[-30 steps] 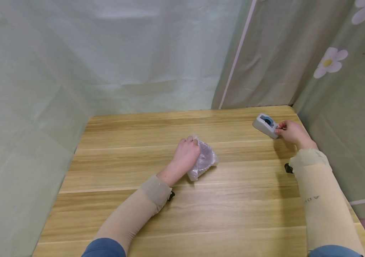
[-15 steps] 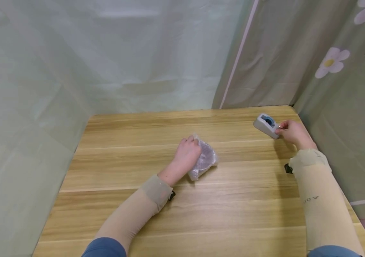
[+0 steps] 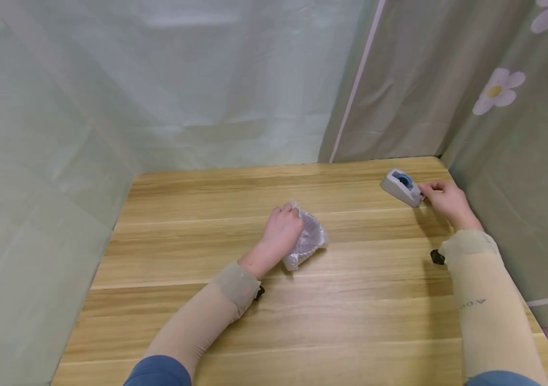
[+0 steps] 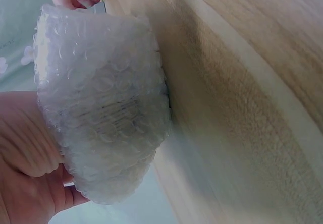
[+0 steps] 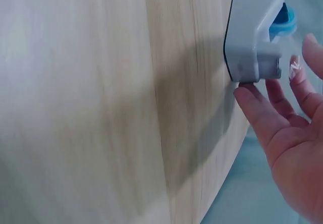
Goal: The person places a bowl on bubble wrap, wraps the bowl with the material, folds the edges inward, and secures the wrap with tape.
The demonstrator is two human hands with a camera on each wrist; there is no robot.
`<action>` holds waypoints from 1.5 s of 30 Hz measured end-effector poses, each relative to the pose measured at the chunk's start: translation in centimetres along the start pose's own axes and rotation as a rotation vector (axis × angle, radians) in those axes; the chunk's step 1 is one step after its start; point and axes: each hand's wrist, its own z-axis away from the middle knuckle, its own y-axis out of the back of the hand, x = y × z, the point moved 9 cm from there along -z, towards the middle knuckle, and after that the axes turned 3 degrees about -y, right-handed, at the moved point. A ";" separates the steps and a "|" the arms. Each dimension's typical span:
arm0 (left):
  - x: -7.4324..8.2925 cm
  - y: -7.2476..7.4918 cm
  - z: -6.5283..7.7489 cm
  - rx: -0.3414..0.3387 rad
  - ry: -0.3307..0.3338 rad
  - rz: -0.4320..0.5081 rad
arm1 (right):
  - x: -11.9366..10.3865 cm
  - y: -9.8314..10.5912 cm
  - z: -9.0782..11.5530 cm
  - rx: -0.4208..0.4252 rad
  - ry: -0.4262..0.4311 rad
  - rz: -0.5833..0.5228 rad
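In the middle of the table, a bubble-wrapped package [image 3: 309,236] is gripped along its left side by my left hand [image 3: 280,230]. The left wrist view shows the bubble wrap [image 4: 106,103] close up, with the thumb and fingers curled at its edge; what is inside cannot be made out. At the back right stands a grey tape dispenser [image 3: 401,187] with a blue roll [image 5: 283,24]. My right hand [image 3: 447,202] is at the dispenser's cutter end. A shiny bit of clear tape [image 5: 294,68] sits at its thumb and fingertips, while another finger touches the dispenser's lower end.
The wood-grain table [image 3: 196,241] ends at a pale green curtain [image 3: 235,96] behind and at both sides. The right forearm runs close to the right-hand curtain [image 3: 519,214], which has white flowers on it.
My right hand has shifted slightly to the right, away from the dispenser's roll. The left hand and the bubble-wrapped package stay where they were.
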 end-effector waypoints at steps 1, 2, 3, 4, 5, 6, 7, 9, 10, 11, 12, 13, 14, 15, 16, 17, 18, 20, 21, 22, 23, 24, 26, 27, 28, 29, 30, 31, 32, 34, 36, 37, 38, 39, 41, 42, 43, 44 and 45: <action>0.0 0.0 0.0 -0.001 0.000 0.000 | -0.1 0.0 0.1 -0.003 -0.003 -0.018; 0.0 0.0 -0.1 0.000 0.000 -0.003 | -0.3 -0.1 0.2 -0.014 -0.001 -0.041; 0.1 0.0 -0.1 0.002 0.001 -0.006 | -0.4 -0.1 0.3 -0.032 -0.006 -0.069; 0.1 0.0 -0.1 0.004 0.001 -0.009 | -0.5 -0.2 0.3 -0.051 -0.017 -0.097; 0.1 0.1 -0.2 0.007 0.003 -0.011 | -0.5 -0.3 0.4 -0.072 -0.027 -0.126; 0.1 0.1 -0.2 0.008 0.004 -0.016 | -0.5 -0.5 0.3 -0.098 -0.039 -0.175; 0.1 0.1 -0.2 0.010 0.004 -0.023 | -0.4 -0.7 0.2 -0.125 -0.053 -0.223; 0.1 0.1 -0.2 0.013 0.007 -0.027 | 0.1 -1.1 0.1 -0.167 -0.090 -0.339; 0.2 0.0 -0.2 0.012 0.008 -0.030 | 0.4 -1.4 -0.1 -0.182 -0.110 -0.406; 0.2 0.0 -0.2 0.011 0.009 -0.032 | 0.6 -1.5 -0.2 -0.192 -0.122 -0.475; 0.3 0.0 -0.3 0.010 0.010 -0.036 | 0.7 -1.7 -0.2 -0.199 -0.134 -0.542; 0.3 0.0 -0.3 0.011 0.011 -0.038 | 0.9 -1.9 -0.2 -0.204 -0.142 -0.600; 0.3 0.0 -0.3 0.012 0.012 -0.038 | 1.2 -1.9 -0.2 -0.203 -0.153 -0.681; 0.3 0.0 -0.3 0.013 0.012 -0.040 | 1.4 -2.0 -0.2 -0.198 -0.164 -0.753; 0.3 0.0 -0.3 0.015 0.012 -0.039 | 1.6 -2.0 -0.1 -0.191 -0.173 -0.832; 0.3 0.0 -0.2 0.018 0.011 -0.038 | 1.9 -2.0 -0.1 -0.180 -0.179 -0.898; 0.3 0.0 -0.2 0.022 0.010 -0.038 | 2.1 -2.0 0.0 -0.174 -0.184 -0.973; 0.3 0.0 -0.2 0.027 0.007 -0.036 | 2.5 -2.0 0.3 -0.160 -0.188 -1.117; 0.3 0.0 -0.1 0.031 0.006 -0.036 | 2.7 -2.0 0.4 -0.157 -0.184 -1.166; 0.3 0.1 -0.1 0.034 0.005 -0.035 | 2.9 -2.1 0.4 -0.156 -0.179 -1.204; 0.3 0.1 -0.1 0.036 0.006 -0.035 | 3.1 -2.1 0.5 -0.158 -0.170 -1.228; 0.3 0.1 0.0 0.036 0.006 -0.034 | 3.1 -2.2 0.6 -0.162 -0.161 -1.247; 0.2 0.1 0.0 0.037 0.009 -0.034 | 3.3 -2.3 0.6 -0.164 -0.143 -1.253; 0.2 0.1 0.1 0.039 0.010 -0.034 | 3.4 -2.4 0.5 -0.160 -0.138 -1.241; 0.2 0.1 0.1 0.040 0.011 -0.033 | 3.5 -2.4 0.5 -0.158 -0.134 -1.232; 0.1 0.2 0.1 0.044 0.011 -0.033 | 3.6 -2.5 0.5 -0.156 -0.132 -1.227; 0.1 0.2 0.2 0.047 0.009 -0.035 | 3.7 -2.6 0.5 -0.155 -0.134 -1.231; 0.1 0.2 0.2 0.050 0.008 -0.038 | 3.9 -2.7 0.4 -0.154 -0.138 -1.242; 0.1 0.2 0.2 0.054 0.006 -0.039 | 4.0 -2.7 0.4 -0.153 -0.144 -1.259; 0.1 0.2 0.2 0.058 0.003 -0.041 | 4.2 -2.9 0.4 -0.158 -0.158 -1.304; 0.0 0.2 0.2 0.056 0.002 -0.044 | 4.3 -3.1 0.4 -0.161 -0.174 -1.345; 0.0 0.1 0.2 0.055 0.001 -0.039 | 4.4 -3.1 0.4 -0.161 -0.184 -1.364; 0.0 0.1 0.2 0.054 0.000 -0.035 | 4.5 -3.2 0.4 -0.158 -0.193 -1.373; 0.1 0.1 0.2 0.052 -0.002 -0.033 | 4.5 -3.2 0.5 -0.153 -0.201 -1.375; 0.1 0.1 0.2 0.052 -0.008 -0.031 | 4.6 -3.3 0.5 -0.139 -0.211 -1.389; 0.2 0.1 0.2 0.052 -0.011 -0.030 | 4.6 -3.3 0.5 -0.131 -0.214 -1.377; 0.2 0.1 0.2 0.052 -0.012 -0.030 | 4.7 -3.3 0.5 -0.124 -0.215 -1.359; 0.3 0.1 0.2 0.051 -0.014 -0.035 | 4.7 -3.3 0.5 -0.118 -0.214 -1.334; 0.3 0.1 0.3 0.051 -0.015 -0.038 | 4.7 -3.3 0.5 -0.111 -0.212 -1.307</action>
